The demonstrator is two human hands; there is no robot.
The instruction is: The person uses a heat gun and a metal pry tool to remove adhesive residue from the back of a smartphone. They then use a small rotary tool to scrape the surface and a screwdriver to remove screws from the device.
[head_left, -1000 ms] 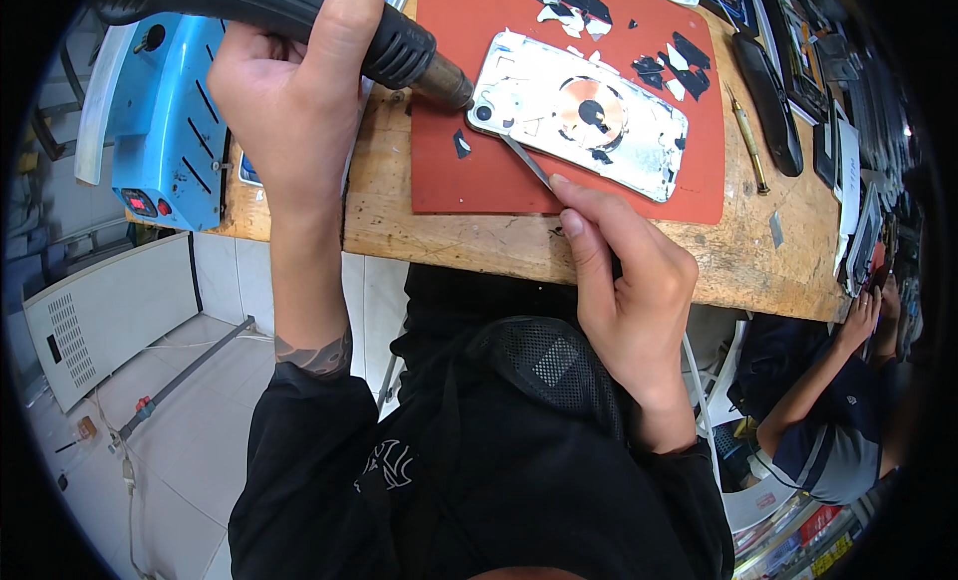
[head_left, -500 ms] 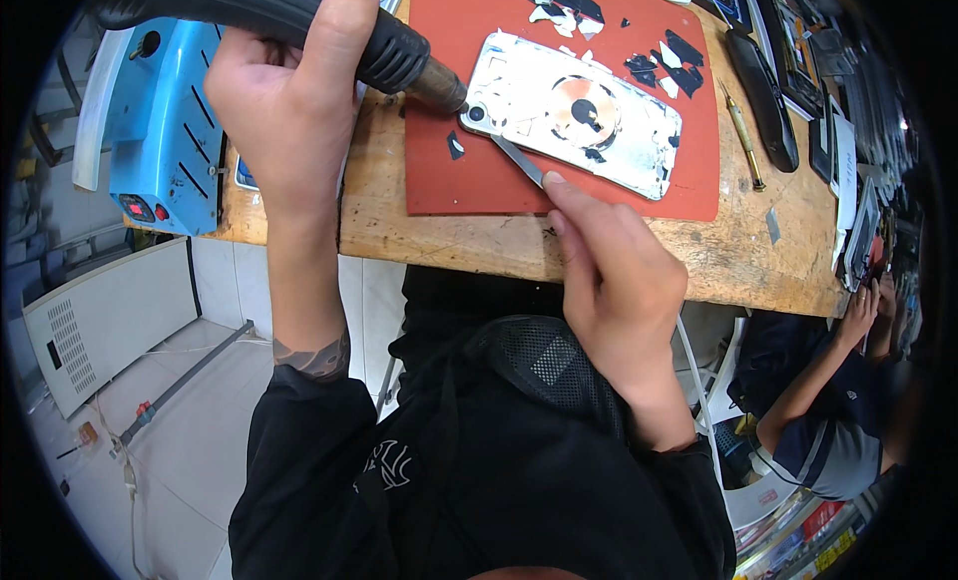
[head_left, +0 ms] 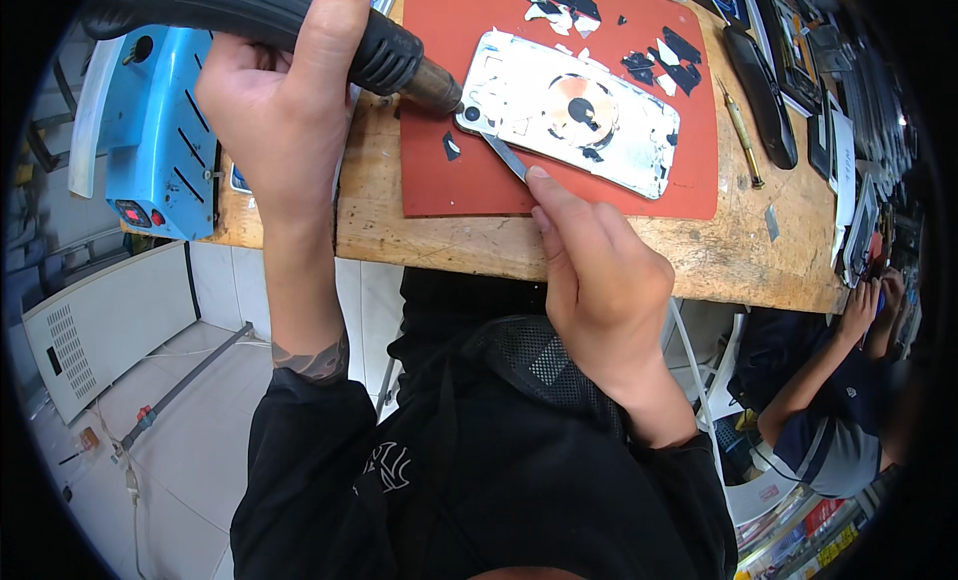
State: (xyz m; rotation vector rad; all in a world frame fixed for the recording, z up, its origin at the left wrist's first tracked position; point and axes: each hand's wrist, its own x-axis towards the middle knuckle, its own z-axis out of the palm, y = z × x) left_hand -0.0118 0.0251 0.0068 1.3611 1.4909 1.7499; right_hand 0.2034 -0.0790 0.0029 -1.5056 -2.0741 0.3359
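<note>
My left hand [head_left: 274, 121] is closed on a black heat gun [head_left: 384, 56], whose metal nozzle hangs at the phone's left end, near its camera hole. My right hand [head_left: 609, 291] pinches a thin flat metal blade [head_left: 507, 159], its tip at the lower edge of the phone near that same corner. The phone [head_left: 629, 141] lies back up on a red mat [head_left: 439, 186], its white back cracked and chipped, with a copper-coloured ring in the middle. Black and white shards [head_left: 564, 1] lie in groups above it and a small one below left.
A blue machine [head_left: 160, 111] stands at the bench's left. Right of the mat lie a slim screwdriver [head_left: 743, 141], a long black object [head_left: 758, 91] and stacked phone parts [head_left: 858, 231] along the wooden bench [head_left: 479, 246]. Another person's hands [head_left: 863, 311] are at the right edge.
My right hand and the blade have shifted left and slightly upward, the tip staying at the phone's edge. The heat gun has moved slightly left, along with the view of the mat and phone.
</note>
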